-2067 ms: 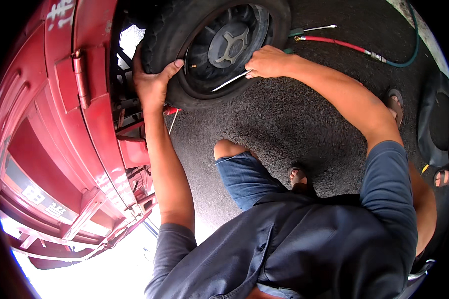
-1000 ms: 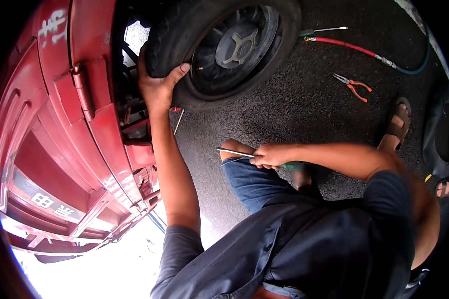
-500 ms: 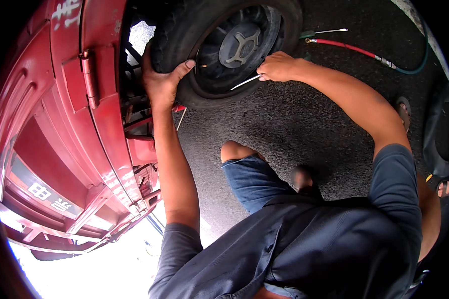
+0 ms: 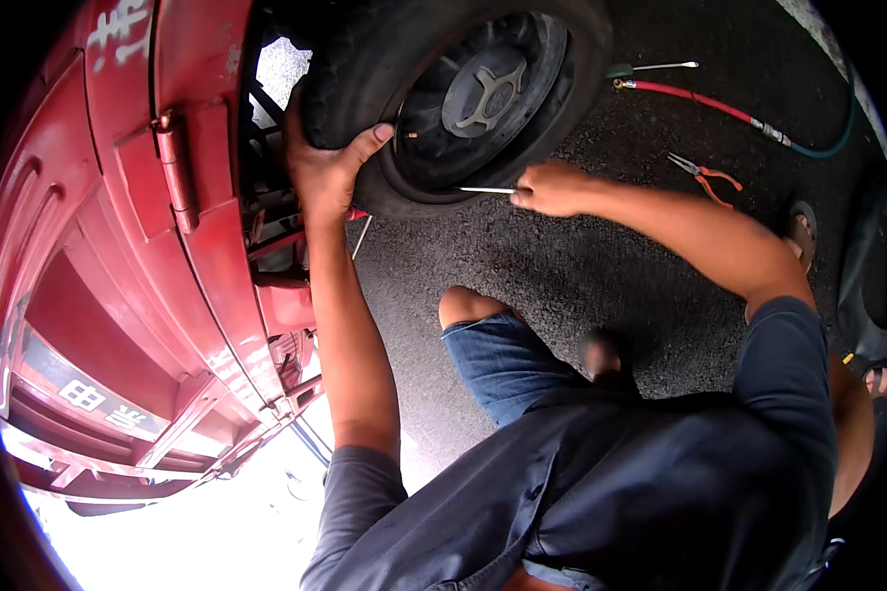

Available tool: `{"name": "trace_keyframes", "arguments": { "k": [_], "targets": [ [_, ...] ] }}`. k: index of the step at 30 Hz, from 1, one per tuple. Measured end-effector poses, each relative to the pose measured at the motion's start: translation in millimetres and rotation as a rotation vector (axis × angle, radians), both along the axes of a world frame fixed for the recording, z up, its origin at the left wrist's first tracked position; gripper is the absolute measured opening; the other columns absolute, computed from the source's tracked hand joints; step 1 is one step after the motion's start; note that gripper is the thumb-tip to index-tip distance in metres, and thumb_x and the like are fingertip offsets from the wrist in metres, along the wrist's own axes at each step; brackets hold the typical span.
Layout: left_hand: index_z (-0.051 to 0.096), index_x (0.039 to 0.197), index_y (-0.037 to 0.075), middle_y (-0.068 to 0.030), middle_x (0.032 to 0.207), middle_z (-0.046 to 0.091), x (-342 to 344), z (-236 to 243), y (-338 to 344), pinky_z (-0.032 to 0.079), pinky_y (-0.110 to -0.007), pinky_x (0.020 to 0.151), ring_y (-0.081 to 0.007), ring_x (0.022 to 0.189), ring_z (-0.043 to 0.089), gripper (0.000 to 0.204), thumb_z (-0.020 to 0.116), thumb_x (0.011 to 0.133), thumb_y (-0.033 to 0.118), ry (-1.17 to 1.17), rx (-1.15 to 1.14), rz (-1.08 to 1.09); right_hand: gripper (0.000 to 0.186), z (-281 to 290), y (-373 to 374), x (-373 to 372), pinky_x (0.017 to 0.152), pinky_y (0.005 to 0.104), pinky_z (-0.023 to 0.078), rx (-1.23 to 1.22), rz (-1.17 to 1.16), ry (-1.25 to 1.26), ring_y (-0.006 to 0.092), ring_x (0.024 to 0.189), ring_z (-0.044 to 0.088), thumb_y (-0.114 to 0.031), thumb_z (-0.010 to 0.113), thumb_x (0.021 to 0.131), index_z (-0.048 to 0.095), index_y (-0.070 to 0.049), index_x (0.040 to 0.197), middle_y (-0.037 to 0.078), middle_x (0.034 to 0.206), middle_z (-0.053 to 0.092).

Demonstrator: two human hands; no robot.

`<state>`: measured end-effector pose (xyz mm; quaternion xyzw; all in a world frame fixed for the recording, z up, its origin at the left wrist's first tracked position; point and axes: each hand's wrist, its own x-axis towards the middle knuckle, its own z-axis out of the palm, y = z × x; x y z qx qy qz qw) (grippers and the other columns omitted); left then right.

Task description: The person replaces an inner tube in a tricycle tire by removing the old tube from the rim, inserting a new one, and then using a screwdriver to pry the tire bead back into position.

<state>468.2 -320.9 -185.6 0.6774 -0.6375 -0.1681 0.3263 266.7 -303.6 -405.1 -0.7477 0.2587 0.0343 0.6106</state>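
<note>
A wheel with a black tyre (image 4: 360, 74) stands beside the red vehicle, its dark metal rim and grey hub cover (image 4: 493, 96) facing me. My left hand (image 4: 330, 175) grips the tyre's left side, thumb on the sidewall by the small valve stem (image 4: 412, 135); its other fingers are hidden behind the tread. My right hand (image 4: 552, 189) is closed round a screwdriver (image 4: 487, 190) whose handle the fist covers. Its slim metal shaft points left, and the tip meets the lower edge where tyre and rim join.
Red vehicle panels (image 4: 202, 118) with a hinge rise at left. On the asphalt (image 4: 404, 295) to the right lie another screwdriver (image 4: 660, 66), a red hose (image 4: 695, 97) and orange-handled pliers (image 4: 705, 175). A sandaled foot (image 4: 803, 236) is at far right.
My right hand has moved slightly down, and the screwdriver has swung from slanted to nearly level. The wheel sits tilted a little differently. Pliers that were hidden by my right arm now show.
</note>
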Motion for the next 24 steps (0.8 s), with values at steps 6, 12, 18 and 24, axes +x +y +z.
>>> {"name": "trace_keyframes", "arguments": {
  "k": [6, 12, 18, 24],
  "targets": [
    [0.045, 0.137, -0.006, -0.017, 0.124, 0.061, 5, -7, -5, 0.044, -0.035, 0.101, -0.0249, 0.113, 0.058, 0.097, 0.094, 0.058, 0.02, -0.028, -0.007, -0.023, 0.048, -7, 168, 22, 0.069, 0.0443, 0.051, 0.863, -0.418, -0.011, 0.0297, 0.076, 0.068, -0.051, 0.057, 0.094, 0.065, -0.005, 0.082, 0.012, 0.071, 0.067],
    [0.047, 0.135, -0.006, -0.0165, 0.122, 0.061, 2, -3, 1, 0.045, -0.036, 0.101, -0.0262, 0.113, 0.058, 0.095, 0.095, 0.058, 0.021, 0.045, -0.008, -0.03, 0.053, -21, 123, 1, 0.072, 0.046, 0.051, 0.242, -0.313, -0.203, 0.0321, 0.081, 0.068, -0.058, 0.048, 0.097, 0.06, -0.009, 0.112, 0.015, 0.086, 0.068],
    [0.049, 0.133, -0.006, -0.0171, 0.123, 0.061, 9, -7, -4, 0.044, -0.036, 0.101, -0.0266, 0.113, 0.058, 0.093, 0.095, 0.057, 0.022, -0.047, -0.054, -0.035, 0.042, -10, -27, -19, 0.082, 0.0487, 0.05, -0.341, 0.128, 0.081, 0.0351, 0.095, 0.067, -0.047, 0.046, 0.101, 0.064, -0.009, 0.111, 0.015, 0.095, 0.069],
    [0.046, 0.136, -0.006, -0.0176, 0.125, 0.059, 3, -5, -3, 0.044, -0.036, 0.102, -0.0263, 0.115, 0.057, 0.096, 0.095, 0.057, 0.02, -0.004, -0.018, -0.013, 0.047, 8, -66, 9, 0.083, 0.0469, 0.052, -0.625, 0.305, 0.095, 0.0348, 0.099, 0.066, -0.044, 0.056, 0.095, 0.073, -0.001, 0.093, 0.016, 0.097, 0.071]
  ]
}}
